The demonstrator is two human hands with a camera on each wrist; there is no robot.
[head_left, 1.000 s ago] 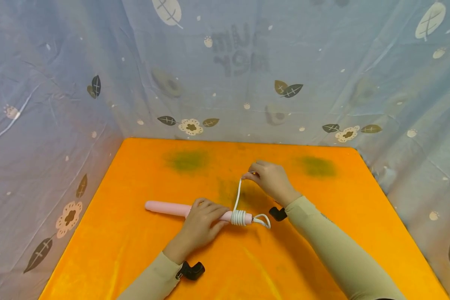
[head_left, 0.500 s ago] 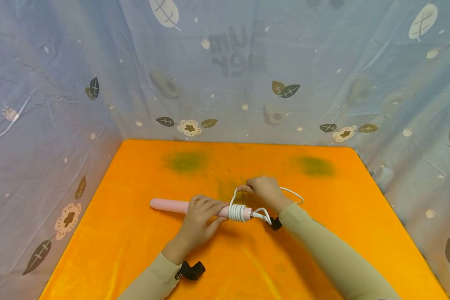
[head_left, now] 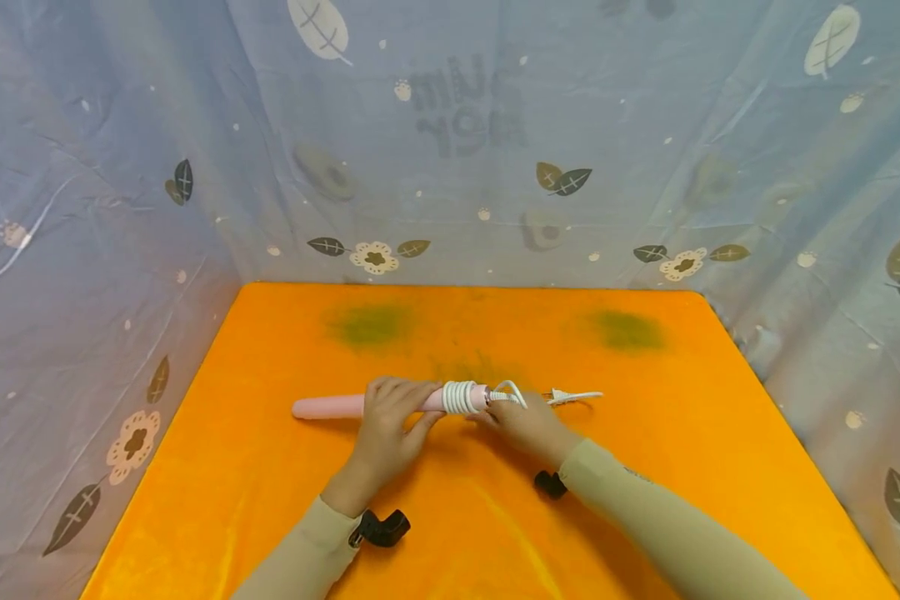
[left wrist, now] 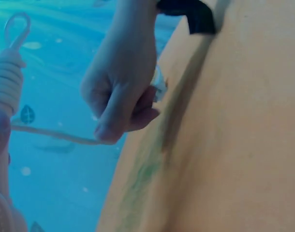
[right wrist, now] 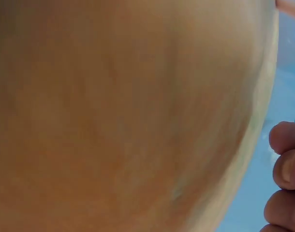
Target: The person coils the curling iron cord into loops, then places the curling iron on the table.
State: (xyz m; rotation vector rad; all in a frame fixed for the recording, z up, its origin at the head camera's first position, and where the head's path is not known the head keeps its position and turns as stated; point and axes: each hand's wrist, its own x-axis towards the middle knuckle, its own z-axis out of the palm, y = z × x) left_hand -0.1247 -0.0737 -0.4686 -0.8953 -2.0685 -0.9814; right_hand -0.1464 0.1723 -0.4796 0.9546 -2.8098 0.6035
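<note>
A pink curling iron [head_left: 328, 407] lies across my left hand [head_left: 390, 425], which grips it around the middle. White cord [head_left: 459, 397] is wound in several tight turns around the handle end, and a short loop of it sticks out past the tip. My right hand [head_left: 532, 429] is just below that loop, with fingers curled. In the left wrist view its thumb and fingers pinch the cord [left wrist: 55, 135], which runs taut from the handle. The plug [head_left: 561, 397] shows just beyond the right hand. In the right wrist view only curled fingertips [right wrist: 288, 166] appear.
An orange cloth [head_left: 270, 500] with dark greenish patches covers the table. Patterned blue-grey curtains [head_left: 457, 183] enclose the left, back and right sides. A black wrist camera [head_left: 385, 528] is strapped to the left sleeve, another [head_left: 550, 484] to the right.
The right hand has come down from above the curling iron, over to its near side, bringing the cord around the handle. The plug now shows to the right. The left hand still grips the curling iron, slightly raised.
</note>
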